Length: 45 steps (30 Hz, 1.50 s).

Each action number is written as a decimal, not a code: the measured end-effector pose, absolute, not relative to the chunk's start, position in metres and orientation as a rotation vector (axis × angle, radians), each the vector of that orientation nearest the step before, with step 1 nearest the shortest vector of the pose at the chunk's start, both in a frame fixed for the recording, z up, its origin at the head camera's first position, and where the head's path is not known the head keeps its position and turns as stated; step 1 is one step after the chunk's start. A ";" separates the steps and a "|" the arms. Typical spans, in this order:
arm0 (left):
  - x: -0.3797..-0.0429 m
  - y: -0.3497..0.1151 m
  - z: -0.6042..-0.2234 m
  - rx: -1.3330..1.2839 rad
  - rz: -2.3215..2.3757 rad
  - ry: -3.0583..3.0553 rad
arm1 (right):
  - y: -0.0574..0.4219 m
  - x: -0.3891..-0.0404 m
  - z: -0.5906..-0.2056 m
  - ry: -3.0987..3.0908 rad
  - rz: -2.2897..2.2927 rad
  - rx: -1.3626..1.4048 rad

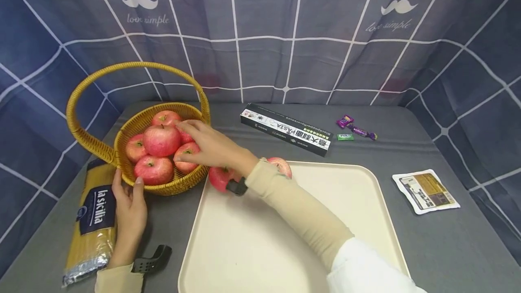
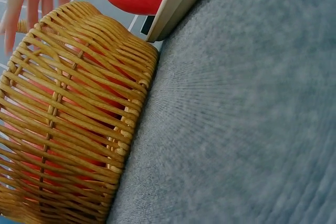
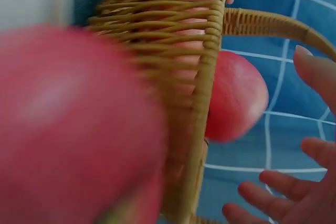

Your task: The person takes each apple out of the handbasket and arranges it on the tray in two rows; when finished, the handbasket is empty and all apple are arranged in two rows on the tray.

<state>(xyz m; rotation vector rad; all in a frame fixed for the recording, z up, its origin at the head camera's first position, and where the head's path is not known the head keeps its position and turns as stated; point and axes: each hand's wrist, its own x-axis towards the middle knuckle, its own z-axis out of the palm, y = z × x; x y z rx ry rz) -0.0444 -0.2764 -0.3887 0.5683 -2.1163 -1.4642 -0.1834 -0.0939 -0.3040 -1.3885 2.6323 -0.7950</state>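
A yellow wicker basket [image 1: 175, 188] with a tall arched handle [image 1: 138, 64] stands at the left, holding several red apples [image 1: 162, 140]. Just over its right side is my right hand [image 1: 213, 146], fingers spread and nothing gripped, as the right wrist view also shows. My left hand [image 1: 130, 209] rests against the basket's near left rim by the handle's base, its thumb and fingertips right at the wicker. Partly behind my right wrist, one apple [image 1: 219, 178] lies at the corner of a cream tray [image 1: 228, 248]; another apple [image 1: 281, 166] sits at the tray's back edge.
A pasta packet [image 1: 95, 220] lies left of my left forearm. Behind the tray is a black pasta box [image 1: 286, 129], with purple candies [image 1: 354, 128] and a green candy [image 1: 345, 137] beside it. A flat white sachet [image 1: 426, 191] lies at the right. A checked curtain [image 1: 264, 58] encloses the table.
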 end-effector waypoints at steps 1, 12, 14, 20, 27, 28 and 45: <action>-0.044 -0.277 -0.388 0.572 -1.467 -2.116 | -0.107 -0.185 -0.304 2.630 -0.786 -1.367; -0.040 -0.279 -0.383 0.637 -1.444 -2.233 | -0.191 -0.178 -0.324 2.880 -0.748 -1.018; -0.040 -0.279 -0.383 0.645 -1.439 -2.243 | -0.192 -0.177 -0.326 2.896 -0.801 -1.020; -0.037 -0.280 -0.384 0.662 -1.430 -2.243 | -0.166 -0.173 -0.314 2.756 -1.218 -1.056; -0.037 -0.281 -0.383 0.627 -1.421 -2.247 | -0.058 -0.172 -0.280 2.610 -1.576 -1.253; -0.037 -0.281 -0.383 0.623 -1.420 -2.246 | -0.038 -0.172 -0.280 2.616 -1.593 -1.264; -0.036 -0.278 -0.380 0.652 -1.402 -2.300 | 0.193 -0.129 -0.373 2.959 -0.991 -0.962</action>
